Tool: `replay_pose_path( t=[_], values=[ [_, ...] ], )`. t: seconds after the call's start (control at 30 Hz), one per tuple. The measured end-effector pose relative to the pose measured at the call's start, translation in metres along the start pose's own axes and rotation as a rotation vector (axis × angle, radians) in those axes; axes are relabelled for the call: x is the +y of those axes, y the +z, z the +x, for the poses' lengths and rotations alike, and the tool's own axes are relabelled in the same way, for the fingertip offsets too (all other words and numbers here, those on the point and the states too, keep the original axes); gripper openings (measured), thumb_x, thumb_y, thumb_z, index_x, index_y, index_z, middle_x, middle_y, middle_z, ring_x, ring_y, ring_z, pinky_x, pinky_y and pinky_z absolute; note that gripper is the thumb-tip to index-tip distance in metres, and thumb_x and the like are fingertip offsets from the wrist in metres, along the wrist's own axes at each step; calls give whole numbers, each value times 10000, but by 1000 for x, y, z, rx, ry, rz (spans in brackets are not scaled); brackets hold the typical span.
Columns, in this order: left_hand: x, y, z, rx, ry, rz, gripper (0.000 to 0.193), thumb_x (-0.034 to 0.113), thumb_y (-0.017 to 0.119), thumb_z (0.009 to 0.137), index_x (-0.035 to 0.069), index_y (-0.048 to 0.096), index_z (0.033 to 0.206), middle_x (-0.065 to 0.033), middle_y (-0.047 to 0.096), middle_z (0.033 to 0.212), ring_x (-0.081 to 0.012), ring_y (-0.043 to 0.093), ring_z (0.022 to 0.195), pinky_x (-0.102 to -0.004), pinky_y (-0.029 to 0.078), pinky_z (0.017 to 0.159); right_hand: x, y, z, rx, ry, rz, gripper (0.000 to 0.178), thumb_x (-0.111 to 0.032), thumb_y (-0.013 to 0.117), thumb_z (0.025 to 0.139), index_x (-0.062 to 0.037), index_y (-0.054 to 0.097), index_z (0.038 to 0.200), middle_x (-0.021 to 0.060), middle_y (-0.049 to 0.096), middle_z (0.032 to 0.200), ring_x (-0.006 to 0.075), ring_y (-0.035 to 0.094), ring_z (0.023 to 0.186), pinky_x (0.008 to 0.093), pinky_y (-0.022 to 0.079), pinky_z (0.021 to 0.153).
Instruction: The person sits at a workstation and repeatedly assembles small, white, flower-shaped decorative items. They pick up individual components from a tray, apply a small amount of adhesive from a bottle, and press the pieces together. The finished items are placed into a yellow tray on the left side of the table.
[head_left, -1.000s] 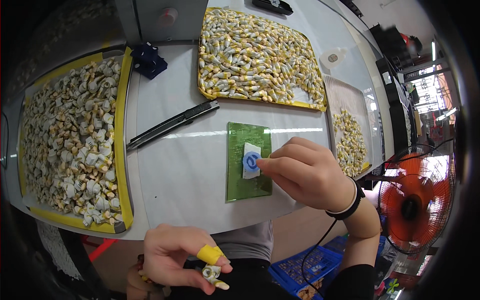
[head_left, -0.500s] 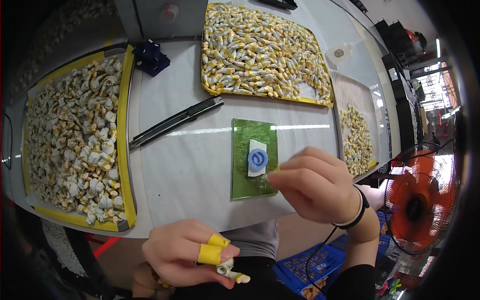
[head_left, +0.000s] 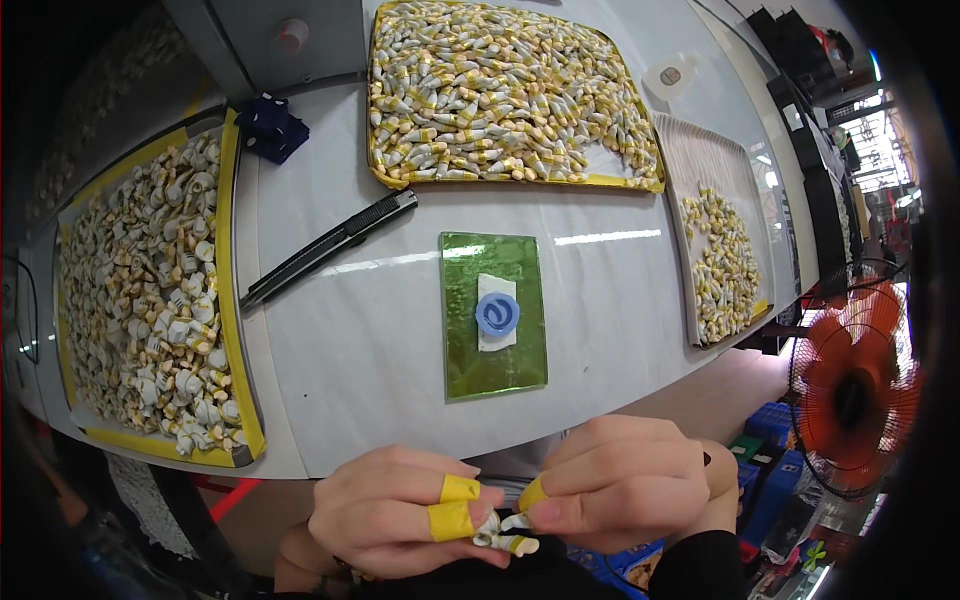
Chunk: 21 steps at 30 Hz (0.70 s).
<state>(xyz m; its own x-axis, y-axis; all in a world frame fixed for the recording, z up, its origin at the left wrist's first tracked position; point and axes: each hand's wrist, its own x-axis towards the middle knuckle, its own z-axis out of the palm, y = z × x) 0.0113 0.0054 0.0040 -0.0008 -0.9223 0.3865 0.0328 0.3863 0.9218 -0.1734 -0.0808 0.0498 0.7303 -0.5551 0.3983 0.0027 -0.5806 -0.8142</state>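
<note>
My left hand [head_left: 390, 505], yellow tape round two fingers, is closed on a small white figurine piece [head_left: 518, 545] with a peach-coloured end and a round opening. Against it, my right hand [head_left: 625, 485] pinches a small white part [head_left: 516, 522] between thumb and forefinger; yellow also shows on a right fingertip. The two small pieces meet or nearly meet, and the fingers hide much of both. Beyond the hands lies a green glass-like plate [head_left: 495, 375], bearing a white pad [head_left: 496, 345] and a round blue dish [head_left: 497, 315].
On the left stands a yellow-edged tray [head_left: 240, 330] of white figurine parts. A larger tray [head_left: 400, 183] at the back holds many small white-and-peach parts; another tray [head_left: 690, 150] is at right. A black utility knife [head_left: 330, 248] lies beside the plate. An orange fan [head_left: 855, 385] stands right.
My right hand has come from beside the blue dish down to my left hand, bringing the small white part against the held piece. The view has shifted slightly.
</note>
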Motion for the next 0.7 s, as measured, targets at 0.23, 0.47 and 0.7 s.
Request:
replay_pose_path(
  t=[0.23, 0.47, 0.7],
  values=[
    [4, 6, 4, 38, -17, -14, 328, 117, 843, 617, 35, 677, 888, -63, 679, 863, -205, 647, 750, -272, 545, 632, -6, -2, -1, 27, 57, -56, 236, 24, 772, 620, -53, 616, 780, 73, 631, 723, 202, 606, 557, 284, 514, 485],
    [3, 4, 10, -87, -6, 23, 337, 114, 847, 605, 30, 674, 882, -69, 679, 864, -205, 651, 750, -281, 550, 634, -7, -3, -3, 22, 9, -64, 203, 43, 751, 648, -24, 605, 771, 87, 617, 701, 205, 605, 569, 280, 514, 491],
    [6, 7, 13, -50, 50, 65, 313, 94, 840, 603, 7, 671, 852, -95, 666, 826, -224, 653, 721, -297, 570, 632, -1, -5, 4, -41, -30, 14, 150, 62, 722, 694, 7, 588, 731, 117, 625, 732, 214, 599, 571, 289, 520, 506]
  ],
)
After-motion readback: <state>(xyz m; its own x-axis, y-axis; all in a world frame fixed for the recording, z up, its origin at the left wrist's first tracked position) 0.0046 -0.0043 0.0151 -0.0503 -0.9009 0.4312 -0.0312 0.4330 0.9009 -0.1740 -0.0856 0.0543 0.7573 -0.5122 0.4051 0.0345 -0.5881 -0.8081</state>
